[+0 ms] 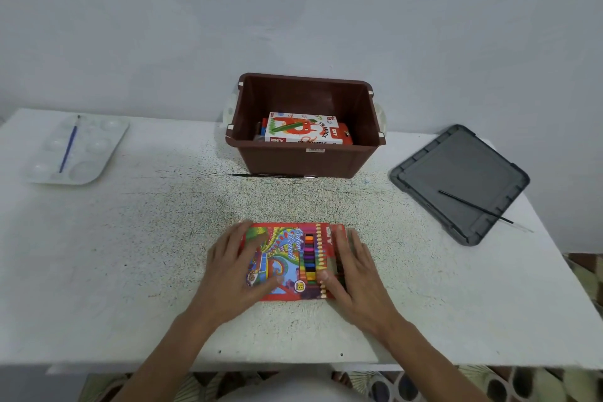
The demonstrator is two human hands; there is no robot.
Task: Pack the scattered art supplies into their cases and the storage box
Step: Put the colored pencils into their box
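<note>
A red colour pencil case (pixel 290 258) lies flat on the table in front of me. My left hand (pixel 236 266) rests on its left side with fingers spread and straight. My right hand (pixel 352 266) lies flat on its right end, fingers pressing down. The brown storage box (pixel 303 160) stands open behind it, holding an oil pastels box (pixel 305 129). A thin black brush (pixel 270 175) lies on the table against the box's front.
A white paint palette (pixel 107 153) with a blue brush (pixel 69 144) on it sits at the far left. The grey box lid (pixel 456 173) lies at the right with a dark brush (pixel 476 207) across it. The table's front edge is near my arms.
</note>
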